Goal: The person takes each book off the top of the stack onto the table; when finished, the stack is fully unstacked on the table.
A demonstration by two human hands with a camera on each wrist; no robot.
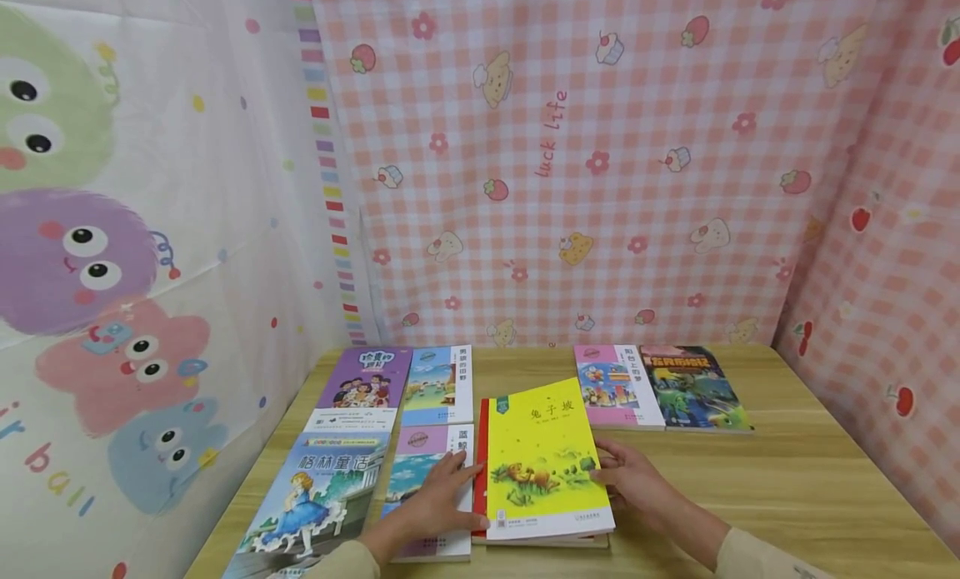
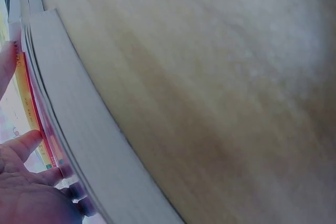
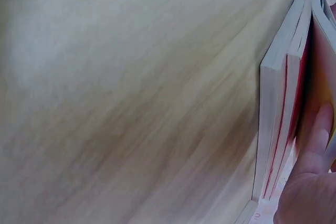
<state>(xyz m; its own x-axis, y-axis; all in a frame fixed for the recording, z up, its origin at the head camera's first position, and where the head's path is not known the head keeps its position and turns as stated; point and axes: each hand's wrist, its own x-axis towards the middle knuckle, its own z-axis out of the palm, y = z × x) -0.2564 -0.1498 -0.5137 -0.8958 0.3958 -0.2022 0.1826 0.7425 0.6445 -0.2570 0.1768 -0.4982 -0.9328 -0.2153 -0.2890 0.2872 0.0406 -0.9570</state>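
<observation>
A yellow picture book (image 1: 551, 458) lies at the top of a small stack, its right side raised a little above the red book (image 1: 482, 446) below. My right hand (image 1: 637, 483) grips its right edge; in the right wrist view a finger (image 3: 317, 140) reaches to its underside. On the other side, my left hand (image 1: 442, 500) rests with fairly straight fingers against the stack's left edge, over a blue-and-pink book (image 1: 420, 479). The left wrist view shows the stack's thick white page edges (image 2: 79, 87) beside those fingers. Part of the red book is hidden under the yellow one.
To the left lie a fairy-tale book (image 1: 315, 500), a purple book (image 1: 365, 387) and a blue-and-white book (image 1: 438, 383). Behind on the right are a pink book (image 1: 615, 387) and a dark dinosaur book (image 1: 693, 387). Patterned cloths (image 1: 585, 196) surround the wooden table (image 1: 810, 479).
</observation>
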